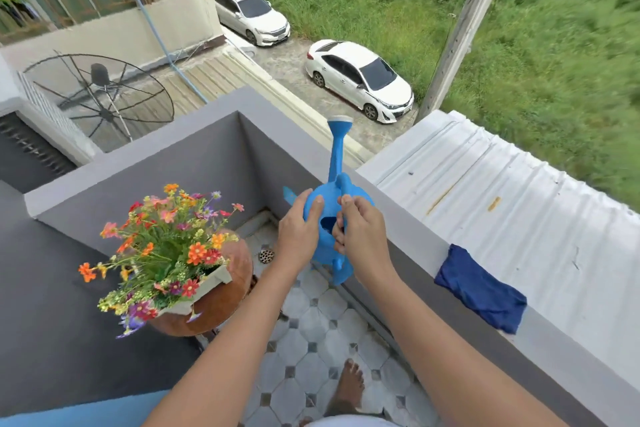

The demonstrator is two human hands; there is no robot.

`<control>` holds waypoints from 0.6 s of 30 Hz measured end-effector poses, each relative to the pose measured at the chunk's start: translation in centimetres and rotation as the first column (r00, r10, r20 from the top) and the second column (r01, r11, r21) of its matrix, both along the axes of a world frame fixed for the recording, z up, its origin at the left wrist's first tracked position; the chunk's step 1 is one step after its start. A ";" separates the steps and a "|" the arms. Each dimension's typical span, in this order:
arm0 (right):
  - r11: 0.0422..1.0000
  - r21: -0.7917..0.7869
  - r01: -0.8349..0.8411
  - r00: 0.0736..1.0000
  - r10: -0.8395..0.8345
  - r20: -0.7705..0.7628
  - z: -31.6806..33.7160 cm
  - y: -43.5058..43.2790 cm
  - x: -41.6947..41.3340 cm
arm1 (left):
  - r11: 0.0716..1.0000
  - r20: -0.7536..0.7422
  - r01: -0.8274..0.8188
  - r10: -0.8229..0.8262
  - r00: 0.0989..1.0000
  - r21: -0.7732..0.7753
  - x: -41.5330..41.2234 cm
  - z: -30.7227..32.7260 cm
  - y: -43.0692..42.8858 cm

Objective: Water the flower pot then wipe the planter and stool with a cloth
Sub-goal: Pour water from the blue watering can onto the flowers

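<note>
— Where was the watering can when you looked?

— I saw the blue watering can (pixel 330 218) held up between both hands in the corner of the balcony, its spout pointing up and away from me, the rose near the top of the grey parapet wall (pixel 194 152). My left hand (pixel 299 236) was pressed flat against the can's left side, thumb over the top. My right hand (pixel 360 232) was curled around the handle, fingers wrapped shut on it.

— And the flowers?

— The flower pot (pixel 214 279), a pale rectangular planter full of orange, red and purple blooms, sat tilted on a round brown stool (pixel 225 302) to the left of the can, well below it. The can was not over the flowers.

— The cloth?

— A dark blue cloth (pixel 481 288) lay draped over the ledge on my right, apart from both hands. Under everything was the tiled floor (pixel 311 340), with a small round drain (pixel 266 256) near the corner and my bare foot (pixel 348 388) below.
</note>
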State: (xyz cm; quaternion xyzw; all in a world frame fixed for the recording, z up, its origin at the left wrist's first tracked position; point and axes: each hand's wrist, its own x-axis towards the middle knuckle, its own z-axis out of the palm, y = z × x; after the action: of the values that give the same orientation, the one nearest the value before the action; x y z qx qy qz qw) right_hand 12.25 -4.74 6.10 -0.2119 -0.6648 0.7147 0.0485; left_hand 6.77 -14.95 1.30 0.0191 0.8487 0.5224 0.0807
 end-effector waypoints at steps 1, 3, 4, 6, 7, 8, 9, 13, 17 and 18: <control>0.999 -0.013 0.037 0.999 -0.037 0.001 -0.4 0.9 -0.6 | 1.000 0.018 0.028 -0.028 0.999 0.002 -0.6 -0.2 1.3; 0.994 -0.045 0.102 0.995 -0.101 0.023 -0.9 2.4 -1.4 | 0.996 0.046 0.085 -0.085 0.995 0.000 -1.5 -0.5 3.3; 0.988 -0.062 0.144 0.989 -0.142 0.038 -1.2 3.6 -1.9 | 0.992 0.059 0.127 -0.127 0.990 -0.008 -2.1 -0.8 4.7; 0.975 -0.082 0.208 0.978 -0.203 0.055 -1.8 5.6 -2.8 | 0.978 0.070 0.207 -0.204 0.976 -0.032 -3.4 -1.2 6.8; 0.969 -0.087 0.230 0.972 -0.226 0.057 -2.0 6.4 -3.2 | 0.970 0.073 0.242 -0.239 0.968 -0.037 -4.1 -1.5 7.8; 0.963 -0.086 0.254 0.967 -0.250 0.058 -2.4 7.4 -3.6 | 0.961 0.078 0.273 -0.269 0.960 -0.037 -4.8 -1.8 8.9; 0.958 -0.080 0.275 0.961 -0.270 0.064 -2.8 8.0 -4.0 | 0.955 0.084 0.295 -0.292 0.953 -0.035 -5.3 -2.2 9.9; 0.931 -0.089 0.354 0.933 -0.346 0.094 -4.3 9.9 -5.1 | 0.932 0.129 0.360 -0.354 0.926 -0.031 -6.9 -3.9 12.9; 0.907 -0.084 0.412 0.908 -0.402 0.116 -5.3 11.2 -6.4 | 0.915 0.142 0.402 -0.395 0.908 -0.024 -8.3 -5.5 14.7; 0.900 -0.079 0.429 0.900 -0.418 0.122 -5.6 11.3 -6.7 | 0.909 0.144 0.416 -0.409 0.901 -0.024 -8.7 -5.8 15.1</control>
State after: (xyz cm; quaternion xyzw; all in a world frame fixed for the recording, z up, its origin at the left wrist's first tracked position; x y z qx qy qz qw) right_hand 5.55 6.59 0.51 -0.3900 -0.5664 0.7087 0.1576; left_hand -1.94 0.14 -4.49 0.1605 0.8318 0.4701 0.2476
